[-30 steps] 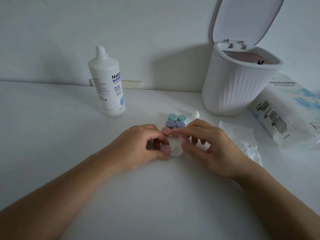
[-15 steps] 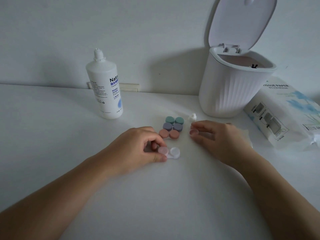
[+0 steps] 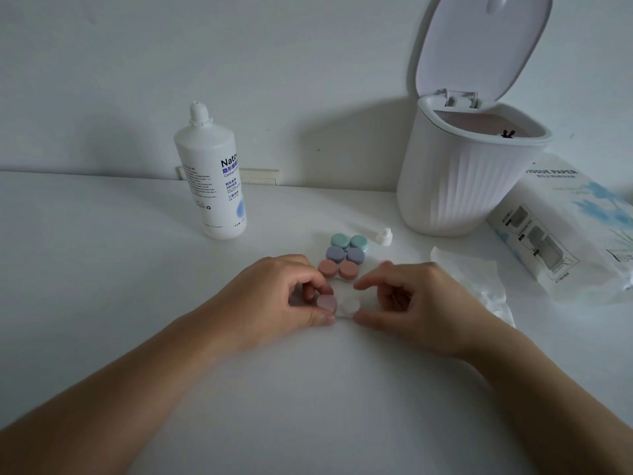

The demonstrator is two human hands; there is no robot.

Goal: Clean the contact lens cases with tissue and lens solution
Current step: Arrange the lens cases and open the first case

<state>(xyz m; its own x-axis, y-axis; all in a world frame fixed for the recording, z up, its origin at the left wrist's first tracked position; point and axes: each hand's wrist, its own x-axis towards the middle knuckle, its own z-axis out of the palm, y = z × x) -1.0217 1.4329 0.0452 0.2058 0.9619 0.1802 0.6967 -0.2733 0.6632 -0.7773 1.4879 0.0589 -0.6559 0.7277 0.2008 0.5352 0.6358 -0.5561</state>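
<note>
Looking down through the head camera, I saw both of my hands meet over a white table (image 3: 102, 286). My left hand (image 3: 274, 303) pinched the pale pink contact lens case (image 3: 337, 305), thumb under the capped pink well and fingers curled over its far edge. The case's other well stood uncapped and clear, just right of the pink cap. My right hand (image 3: 414, 303) sat just beside that open well, thumb and forefinger curved around it with a gap between them. I could not tell whether they touched the well or held anything.

Just behind the case lay three more cases in a tight stack of pairs: the salmon case (image 3: 337, 269) nearest, the lilac case (image 3: 345, 254) behind it, the teal case (image 3: 349, 241) farthest. A small white bottle cap (image 3: 384, 236) stood right of the teal one. The lens solution bottle (image 3: 210, 176) stood upright, well behind my left hand. A crumpled tissue (image 3: 479, 286) lay just right of my right hand, with the tissue pack (image 3: 565, 228) beyond it and an open-lidded white bin (image 3: 459, 186) behind.

Half a second before, my right hand was away from the case, up near the salmon case, pinching a pink cap. It had since come back to the open well, and that cap was out of sight.
</note>
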